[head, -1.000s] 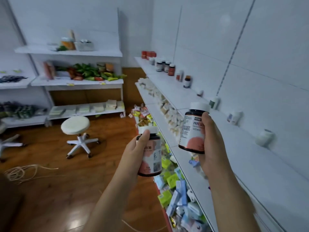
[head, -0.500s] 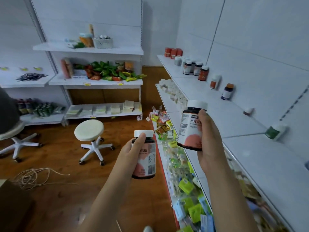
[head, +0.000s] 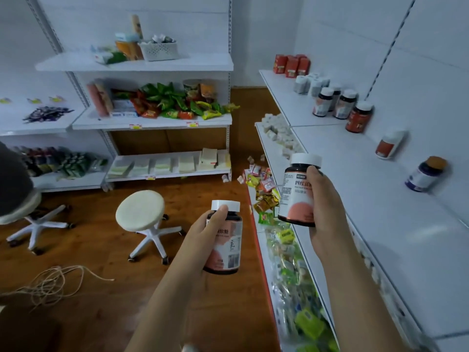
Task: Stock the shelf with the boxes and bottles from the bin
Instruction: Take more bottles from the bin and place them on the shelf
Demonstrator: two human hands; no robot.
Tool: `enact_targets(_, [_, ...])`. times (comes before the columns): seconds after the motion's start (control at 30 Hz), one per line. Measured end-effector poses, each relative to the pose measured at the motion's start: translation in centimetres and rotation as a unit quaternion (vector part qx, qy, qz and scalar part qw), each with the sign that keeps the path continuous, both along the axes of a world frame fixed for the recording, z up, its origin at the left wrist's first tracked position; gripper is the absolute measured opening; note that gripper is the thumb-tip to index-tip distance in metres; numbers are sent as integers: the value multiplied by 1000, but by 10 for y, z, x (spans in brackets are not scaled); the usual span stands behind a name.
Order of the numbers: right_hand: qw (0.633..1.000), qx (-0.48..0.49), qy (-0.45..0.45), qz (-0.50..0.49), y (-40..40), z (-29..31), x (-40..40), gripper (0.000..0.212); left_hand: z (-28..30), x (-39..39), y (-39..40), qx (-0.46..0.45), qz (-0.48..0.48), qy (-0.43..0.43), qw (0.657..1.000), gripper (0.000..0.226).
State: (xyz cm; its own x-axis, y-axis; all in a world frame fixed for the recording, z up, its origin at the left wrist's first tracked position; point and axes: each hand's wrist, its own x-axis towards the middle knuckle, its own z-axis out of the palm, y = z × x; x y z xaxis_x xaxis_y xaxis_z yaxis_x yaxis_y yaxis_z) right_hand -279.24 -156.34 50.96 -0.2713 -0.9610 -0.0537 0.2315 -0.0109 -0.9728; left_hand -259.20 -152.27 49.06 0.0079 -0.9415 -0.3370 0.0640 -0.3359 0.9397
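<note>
Lighting is dim, flat and cool, with no visible source; the white shelf (head: 396,204) at right reads blue-grey and carries only soft, short shadows beside the bottles standing on it. Wide-angle distortion bows the upright rails at upper left and upper right of the frame, and the corners darken. Centre detail is fairly sharp, with label print on the bottle (head: 295,196) partly legible, but the packets (head: 299,288) along the lower right edge are smeared by motion blur, and the far shelving looks soft and slightly noisy.
</note>
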Motion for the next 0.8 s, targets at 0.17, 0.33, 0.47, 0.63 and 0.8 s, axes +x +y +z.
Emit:
enact_targets(0.17, [999, 10, 30, -44, -85, -14, -6, 29, -18, -2, -105, 5, -41, -6, 999, 58])
enact_targets(0.33, [994, 10, 46, -101, -191, -14, -8, 39, -32, -5, -238, -3, -94, 9, 996, 46])
enact_targets(0.47, [987, -22, 69, -146, -283, 11, -8, 24, -10, -2, -356, -38, -137, 28, 989, 41])
enact_targets(0.63, [974, -55, 131, -174, -379, 36, -14, 37, 13, -8, -478, -61, -167, 33, 983, 44])
enact_targets(0.8, [966, -20, 150, -211, -443, 6, -37, 33, -4, -27, -548, -34, -209, 31, 977, 58])
